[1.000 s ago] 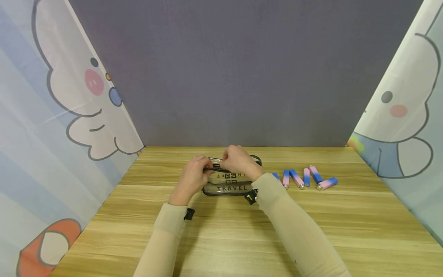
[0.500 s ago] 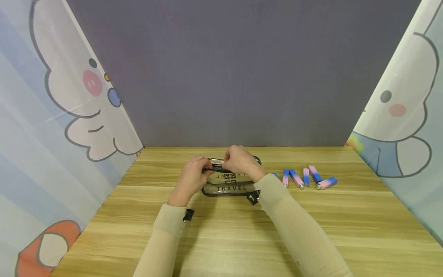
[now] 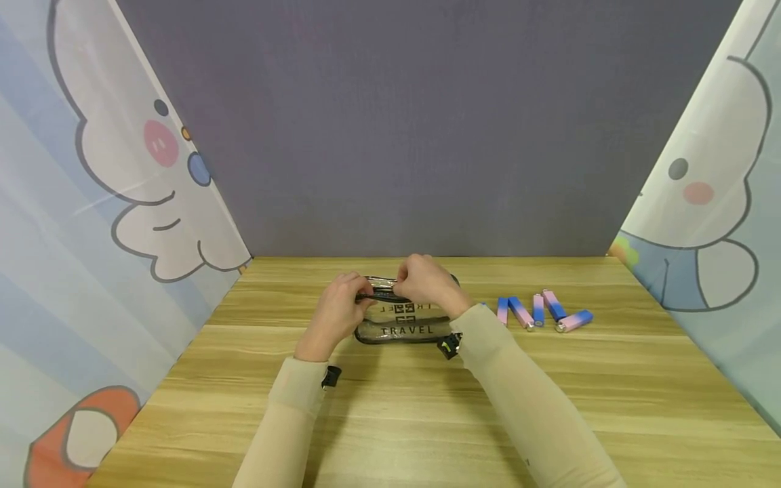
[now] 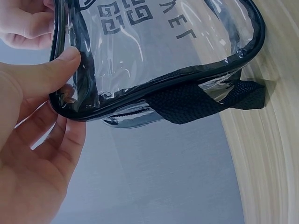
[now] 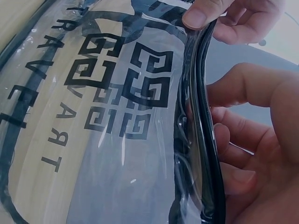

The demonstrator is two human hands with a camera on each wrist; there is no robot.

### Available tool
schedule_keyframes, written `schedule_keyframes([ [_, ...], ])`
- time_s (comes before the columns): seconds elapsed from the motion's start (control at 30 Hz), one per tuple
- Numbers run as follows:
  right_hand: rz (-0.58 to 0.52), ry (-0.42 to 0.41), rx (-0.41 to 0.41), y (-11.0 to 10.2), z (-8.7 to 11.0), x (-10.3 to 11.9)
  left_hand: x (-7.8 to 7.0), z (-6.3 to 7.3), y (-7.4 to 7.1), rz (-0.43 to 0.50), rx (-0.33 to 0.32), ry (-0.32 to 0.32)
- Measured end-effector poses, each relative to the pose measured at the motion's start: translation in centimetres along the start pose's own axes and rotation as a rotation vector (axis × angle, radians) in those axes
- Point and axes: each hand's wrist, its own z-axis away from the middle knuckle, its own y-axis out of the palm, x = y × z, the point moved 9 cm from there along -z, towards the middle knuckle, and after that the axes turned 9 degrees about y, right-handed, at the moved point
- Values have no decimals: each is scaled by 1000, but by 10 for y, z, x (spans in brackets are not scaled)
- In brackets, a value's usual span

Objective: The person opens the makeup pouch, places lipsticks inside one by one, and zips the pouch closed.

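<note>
A clear toiletry bag (image 3: 407, 331) with black trim and the word TRAVEL stands at the back middle of the table. The left hand (image 3: 337, 308) pinches the bag's black top edge near its left corner, thumb over it and fingers underneath, as the left wrist view shows. Farther right along that zipped edge is the right hand (image 3: 427, 281), its fingers curled against the trim; what its fingertips pinch is partly hidden. In the right wrist view, its fingers (image 5: 247, 84) meet the outer side of the edge. A black webbing strap (image 4: 187, 100) hangs from the bag's end.
Several slim pink-and-blue sticks (image 3: 521, 314) with shiny ends lie right of the bag, the nearest partly behind the right forearm. A grey panel (image 3: 427, 135) rises behind the wooden table (image 3: 390, 427). Cartoon-printed curtains (image 3: 152, 224) flank both sides.
The right hand shifts very slightly to the right along the bag's top edge. The left hand keeps its pinch on the corner, and the sticks stay where they were.
</note>
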Motion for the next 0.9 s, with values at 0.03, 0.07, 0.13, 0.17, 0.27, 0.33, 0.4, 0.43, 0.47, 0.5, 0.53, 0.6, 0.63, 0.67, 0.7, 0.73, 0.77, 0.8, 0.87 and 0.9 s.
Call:
schedule_keyframes([
  [0.03, 1, -1, 0, 0, 0, 0, 0, 0, 0, 0, -1, 1],
  [0.07, 1, -4, 1, 0, 0, 0, 0, 0, 0, 0, -1, 1],
  [0.13, 2, -11, -4, -1, 0, 0, 0, 0, -1, 1, -1, 0],
  [0.17, 2, -13, -6, -1, 0, -1, 0, 0, -1, 2, 0, 1],
  [0.27, -2, -17, -7, -1, 0, -1, -1, 0, -1, 0, 0, 5],
  [0.33, -4, -15, -5, -1, 0, -1, -1, 0, -1, -1, -3, 7],
  [0.4, -4, -11, -6, -2, 1, -1, -1, 0, -1, -2, -5, 8],
  [0.43, -5, -9, -9, -2, 1, -2, -1, 0, -1, -2, -4, 8],
  [0.47, -4, -9, -13, -3, 1, -2, -1, 0, -1, -2, -4, 9],
  [0.5, -4, -8, -16, -3, 1, -3, 0, 0, -1, -2, -4, 8],
  [0.53, -4, -8, -21, -4, 2, -3, 0, 0, -1, -2, -4, 8],
  [0.6, -7, -11, -25, -5, 2, -4, -1, 0, -1, 0, -3, 10],
  [0.63, -8, -12, -27, -5, 2, -4, -1, -1, -1, 1, -4, 12],
  [0.67, -8, -14, -25, -5, 2, -4, -1, -1, -1, 3, -6, 14],
  [0.7, -11, -13, -23, -5, 2, -5, -1, -1, -1, 3, -7, 14],
  [0.73, -10, -13, -22, -6, 2, -5, -1, -1, -1, 3, -7, 15],
  [0.77, -10, -12, -20, -6, 2, -6, -1, -1, -1, 3, -7, 15],
  [0.8, -10, -9, -19, -6, 2, -6, 0, -1, -1, 2, -6, 13],
  [0.87, -6, -4, -13, -6, 2, -8, 0, -1, 0, -2, -3, 10],
  [0.9, -7, 0, -13, -6, 2, -9, 0, -1, 0, -3, -1, 9],
])
